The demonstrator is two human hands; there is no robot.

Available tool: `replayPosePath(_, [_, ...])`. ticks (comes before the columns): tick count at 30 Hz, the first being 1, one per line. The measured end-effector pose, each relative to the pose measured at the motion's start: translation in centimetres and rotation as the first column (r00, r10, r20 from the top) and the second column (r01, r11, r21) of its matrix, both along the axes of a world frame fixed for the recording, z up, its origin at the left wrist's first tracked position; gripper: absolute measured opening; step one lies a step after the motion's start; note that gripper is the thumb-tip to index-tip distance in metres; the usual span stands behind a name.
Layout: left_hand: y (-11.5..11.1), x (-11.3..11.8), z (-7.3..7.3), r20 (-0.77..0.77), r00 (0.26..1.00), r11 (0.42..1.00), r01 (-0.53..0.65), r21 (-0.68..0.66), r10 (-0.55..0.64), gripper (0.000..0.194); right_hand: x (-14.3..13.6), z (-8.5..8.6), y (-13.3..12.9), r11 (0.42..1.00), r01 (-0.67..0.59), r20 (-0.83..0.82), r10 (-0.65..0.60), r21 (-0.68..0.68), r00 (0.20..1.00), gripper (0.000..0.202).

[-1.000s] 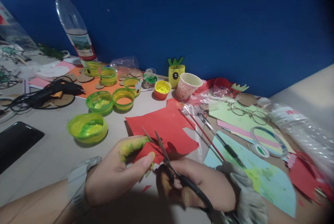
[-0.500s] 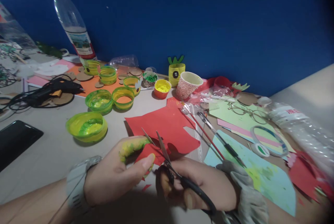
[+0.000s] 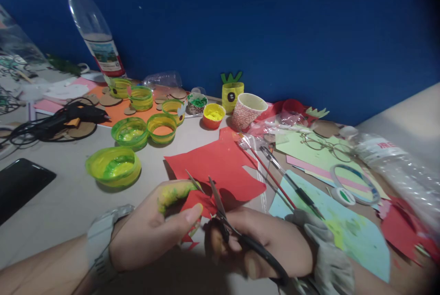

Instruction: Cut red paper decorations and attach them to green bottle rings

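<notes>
My left hand (image 3: 154, 226), its index finger stained yellow and green, pinches a small piece of red paper (image 3: 201, 201) between thumb and fingers. My right hand (image 3: 264, 240) is wrapped round the black handles of a pair of scissors (image 3: 220, 201). The blades stand apart, pointing up and away, with the small red piece beside and partly between them. Behind both hands a larger red sheet (image 3: 213, 162) with a notched right edge lies on the table. A small red scrap hangs or lies below my left thumb; which one I cannot tell.
Green-yellow painted bowls (image 3: 115, 166) stand left, near a phone (image 3: 24, 185) and a glue gun (image 3: 68, 118). At the back are a bottle (image 3: 98, 34), paint cups (image 3: 213, 115) and a paper cup (image 3: 248, 111). Right lie a pen (image 3: 302, 196), brushes, glasses, tape (image 3: 355, 184) and coloured paper.
The small red piece has shifted and turned slightly in my left hand. The scissor blades are a little wider apart. Both hands have stayed almost in place.
</notes>
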State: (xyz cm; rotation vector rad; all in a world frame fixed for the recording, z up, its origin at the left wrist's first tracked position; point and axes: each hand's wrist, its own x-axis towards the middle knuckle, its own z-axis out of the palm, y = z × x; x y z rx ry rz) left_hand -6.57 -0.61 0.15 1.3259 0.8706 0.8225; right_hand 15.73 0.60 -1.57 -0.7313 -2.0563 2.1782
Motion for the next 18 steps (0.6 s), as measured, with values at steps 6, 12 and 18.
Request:
replayPosePath(6, [-0.16,-0.43,-0.26,-0.042,0.999,0.997,-0.008,-0.081,0.005,0.019,-0.52,0.73,-0.13,0.999,0.038,0.061,-0.038,0.014,0.997,0.064])
replayPosePath(12, [-0.38,-0.39,-0.62,0.015,0.997,0.991,-0.067,-0.111,0.07,0.017,-0.92,1.0,-0.34,0.994,0.101,0.112,-0.096,-0.046,0.989,0.066])
replayPosePath(18, [-0.1,-0.47,-0.34,-0.021,1.0,0.994,0.01,-0.108,-0.012,0.014,-0.86,0.81,-0.41,0.993,0.105,0.097,-0.1,-0.045,0.99,0.061])
